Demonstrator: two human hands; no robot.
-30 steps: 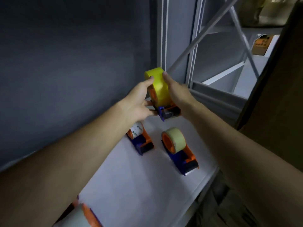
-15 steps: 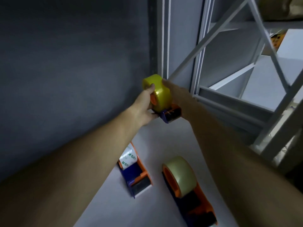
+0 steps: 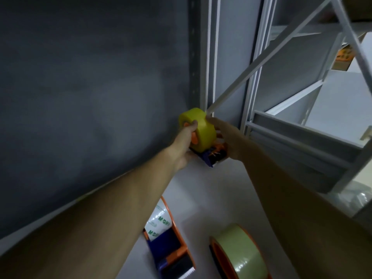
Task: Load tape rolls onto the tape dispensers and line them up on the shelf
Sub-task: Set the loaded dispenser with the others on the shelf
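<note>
The yellow tape roll [image 3: 198, 129] is seated on its blue and orange dispenser [image 3: 214, 155] at the far back corner of the white shelf [image 3: 211, 198], close to the grey wall [image 3: 90, 87] and the upright post [image 3: 203, 57]. The left hand [image 3: 184, 146] is curled around the near side of the roll, with a fingertip on the orange hub, and the right hand [image 3: 225, 139] is pressed against the other side and the dispenser's front; its fingers are partly hidden, so its grip cannot be told fully. If the roll is not pushed fully onto the hub, it may be knocked off when the hands are drawn away. The dispenser may also be left crooked against the corner, out of line with the others. Nearer the viewer, a dispenser with white printed tape [image 3: 169, 236] and one with pale green tape [image 3: 239, 256] are each seen loaded and standing apart on the shelf.
</note>
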